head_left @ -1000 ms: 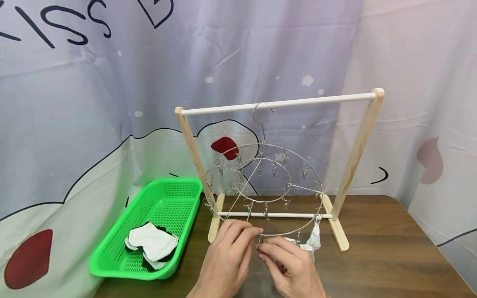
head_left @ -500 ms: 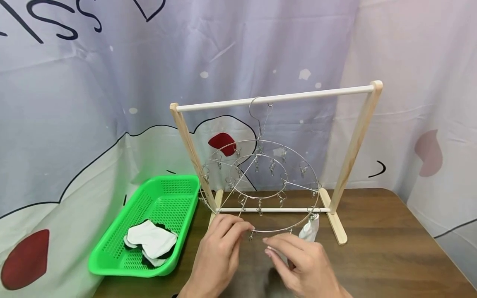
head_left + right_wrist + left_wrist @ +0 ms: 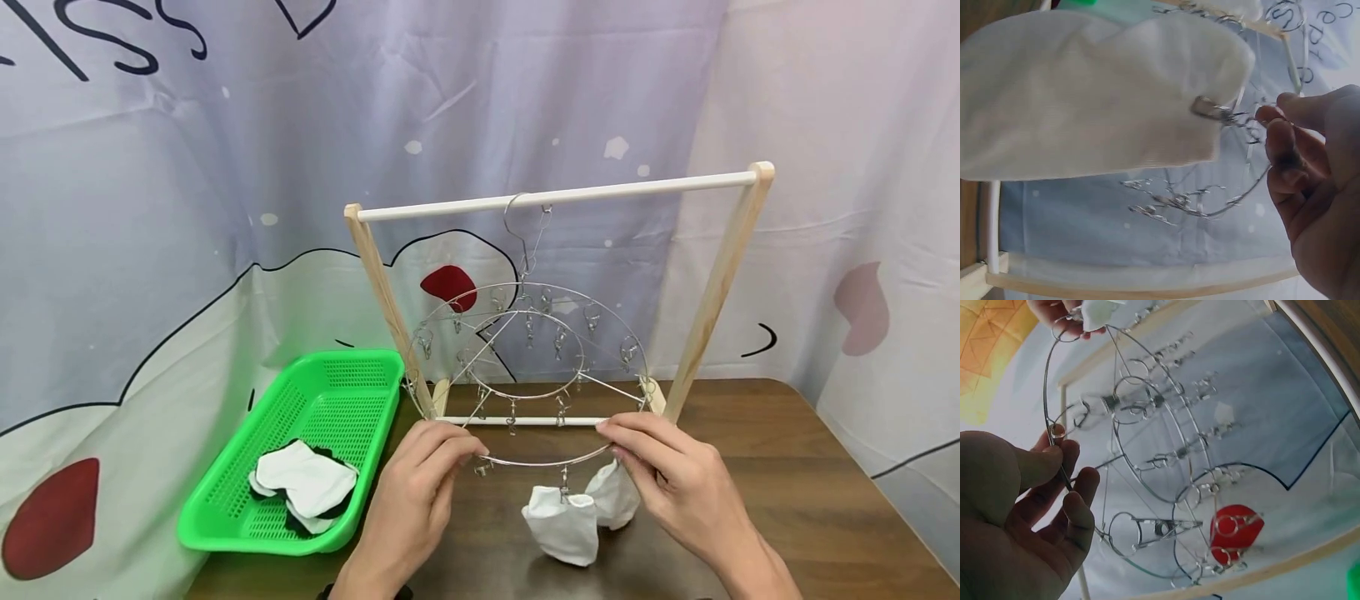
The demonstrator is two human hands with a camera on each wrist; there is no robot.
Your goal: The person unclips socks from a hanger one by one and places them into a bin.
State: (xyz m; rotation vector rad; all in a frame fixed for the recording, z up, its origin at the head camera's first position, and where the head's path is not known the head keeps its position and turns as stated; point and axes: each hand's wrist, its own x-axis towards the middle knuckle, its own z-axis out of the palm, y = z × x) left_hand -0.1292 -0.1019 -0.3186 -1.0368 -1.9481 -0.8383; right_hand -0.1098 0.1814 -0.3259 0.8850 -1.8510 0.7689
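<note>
A round wire clip hanger (image 3: 540, 463) with two rings and several metal clips hangs by its hook from the rack's top bar. My left hand (image 3: 416, 492) grips the outer ring at its front left, thumb and fingers around the wire in the left wrist view. On the front right, my right hand (image 3: 678, 483) pinches the same ring. Two white socks hang from clips on it: one sock (image 3: 562, 529) between my hands, the other sock (image 3: 615, 494) just below my right fingertips. Close up in the right wrist view, a clip (image 3: 1207, 107) bites the edge of a white sock (image 3: 1085, 94).
At left stands a green plastic basket (image 3: 202, 521) holding a small pile of white and black cloth pieces (image 3: 315, 483). The wooden rack (image 3: 712, 308) stands on the brown table (image 3: 780, 492). A printed curtain (image 3: 555, 100) hangs behind.
My right hand has left the front clip near my left hand and moved right onto the ring. The hanger has turned, and the socks have come leftward, into plainer view. My left hand shifted slightly left.
</note>
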